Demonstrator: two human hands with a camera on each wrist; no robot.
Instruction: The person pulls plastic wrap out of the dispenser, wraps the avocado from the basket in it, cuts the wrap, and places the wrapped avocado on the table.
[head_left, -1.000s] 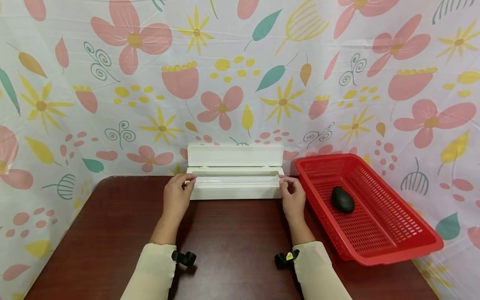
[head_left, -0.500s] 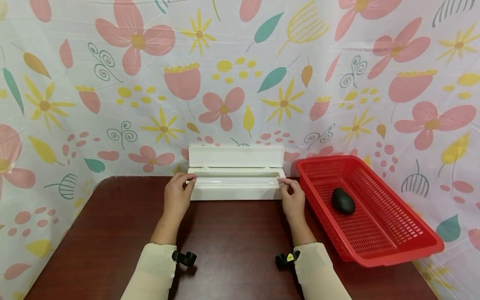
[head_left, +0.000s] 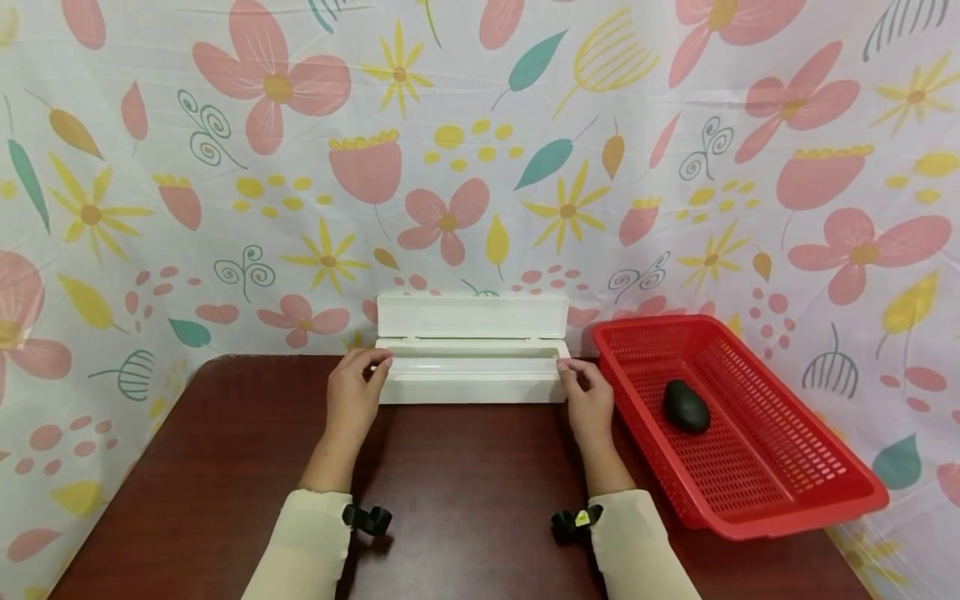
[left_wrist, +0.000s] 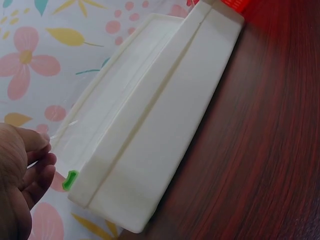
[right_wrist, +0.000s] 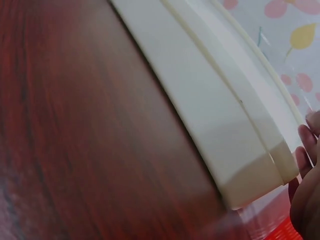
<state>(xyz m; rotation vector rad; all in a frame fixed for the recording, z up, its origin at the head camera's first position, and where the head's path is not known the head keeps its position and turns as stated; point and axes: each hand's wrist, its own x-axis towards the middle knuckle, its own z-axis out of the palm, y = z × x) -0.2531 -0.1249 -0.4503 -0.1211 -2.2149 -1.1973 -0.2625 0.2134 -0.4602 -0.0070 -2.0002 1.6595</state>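
A white cling film dispenser (head_left: 472, 392) lies along the back of the table, its lid (head_left: 472, 317) raised against the patterned cloth. Across its top stretches a strip of clear cling film (head_left: 468, 365). My left hand (head_left: 354, 396) pinches the film's left end between thumb and fingers; the left wrist view shows the film taut from the fingertips, above a green piece (left_wrist: 70, 180) at the dispenser's end. My right hand (head_left: 590, 404) pinches at the right end of the film. In the right wrist view, its fingers (right_wrist: 308, 142) are right beside the dispenser's end, partly out of frame.
A red plastic basket (head_left: 652, 450) stands on the right side of the table, close to my right hand, with a dark avocado (head_left: 686, 407) inside. The brown table (head_left: 465, 500) meets a flower-patterned cloth (head_left: 450, 125) at the back.
Both hands keep their pinch at the film's ends, with hardly any movement. The head view has shifted slightly, so the scene sits a little lower.
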